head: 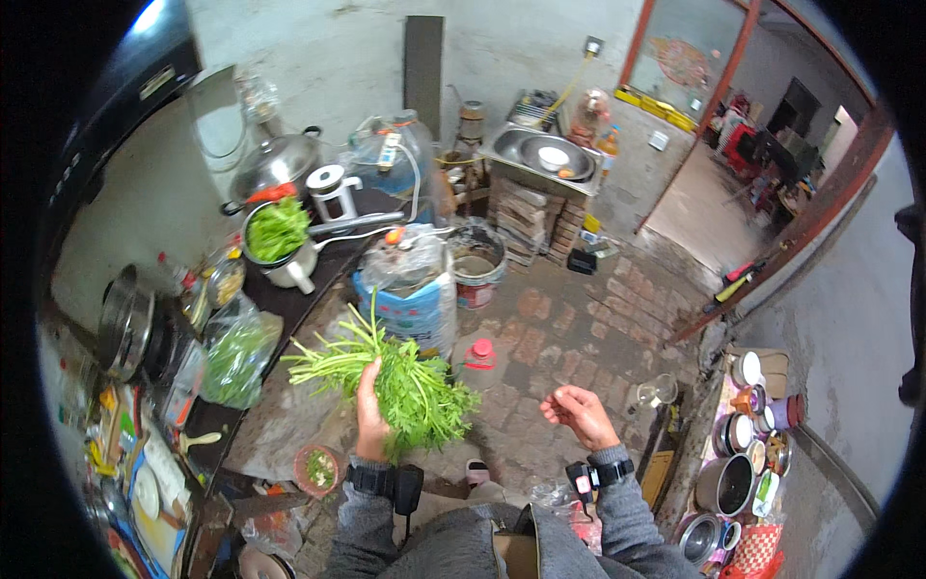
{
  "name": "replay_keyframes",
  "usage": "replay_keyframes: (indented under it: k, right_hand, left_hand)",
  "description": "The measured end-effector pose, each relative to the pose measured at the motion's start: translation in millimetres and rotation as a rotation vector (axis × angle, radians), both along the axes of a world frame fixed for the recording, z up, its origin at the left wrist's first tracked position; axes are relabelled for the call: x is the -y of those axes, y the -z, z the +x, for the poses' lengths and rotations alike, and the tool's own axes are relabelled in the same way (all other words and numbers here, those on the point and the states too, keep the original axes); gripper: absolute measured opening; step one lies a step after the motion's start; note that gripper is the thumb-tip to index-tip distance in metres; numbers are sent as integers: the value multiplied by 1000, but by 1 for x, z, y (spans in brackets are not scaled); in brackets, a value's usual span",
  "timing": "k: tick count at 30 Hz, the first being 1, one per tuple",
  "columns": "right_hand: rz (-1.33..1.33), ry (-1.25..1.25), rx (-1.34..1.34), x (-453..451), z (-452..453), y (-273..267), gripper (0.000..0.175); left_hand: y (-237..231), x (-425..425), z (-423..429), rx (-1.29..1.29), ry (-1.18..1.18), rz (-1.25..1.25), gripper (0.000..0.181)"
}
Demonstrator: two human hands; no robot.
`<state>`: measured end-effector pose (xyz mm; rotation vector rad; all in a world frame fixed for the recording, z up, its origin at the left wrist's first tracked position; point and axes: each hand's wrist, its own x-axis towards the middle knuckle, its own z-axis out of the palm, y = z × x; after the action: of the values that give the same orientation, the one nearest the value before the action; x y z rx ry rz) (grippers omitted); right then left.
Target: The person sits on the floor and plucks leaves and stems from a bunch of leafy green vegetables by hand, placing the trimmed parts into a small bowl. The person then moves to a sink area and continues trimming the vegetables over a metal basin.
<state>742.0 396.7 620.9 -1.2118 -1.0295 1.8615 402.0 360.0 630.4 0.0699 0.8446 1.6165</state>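
My left hand (372,416) grips a bunch of leafy green herbs (419,391), its pale stems pointing to the left and its leaves to the right. My right hand (579,416) hovers apart from the bunch, fingers curled; whether it holds anything small cannot be told. Behind the herbs stands a blue and white sack (405,311) with clear plastic on top. A plastic bottle with a red cap (480,352) is on the floor between the hands. On the dark counter, a pot (289,269) holds lettuce (276,230). A plastic bag of greens (235,365) lies nearer.
A bucket (477,279) stands beside the sack, before a steel sink (499,155) on bricks. A red bowl of scraps (316,470) sits low at the left. Pots, including a deep one (725,485), crowd a right-hand ledge. A doorway opens at the upper right.
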Motion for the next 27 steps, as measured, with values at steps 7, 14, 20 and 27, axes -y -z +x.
replay_keyframes:
  k: [7, 14, 20, 27]
  right_hand:
    - [-99, 350, -43, 14, 106, 0, 20]
    - [-87, 481, 18, -47, 161, 1, 23]
    - [-84, 402, 138, -184, 180, -17, 24]
    - [-121, 338, 145, -304, 199, -15, 25]
  left_hand:
    - [-23, -122, 82, 147, 287, 11, 39]
    - [6, -207, 123, -29, 144, 436, 47]
    - [16, -327, 105, 337, 291, 215, 39]
    - [49, -402, 108, 73, 83, 184, 48]
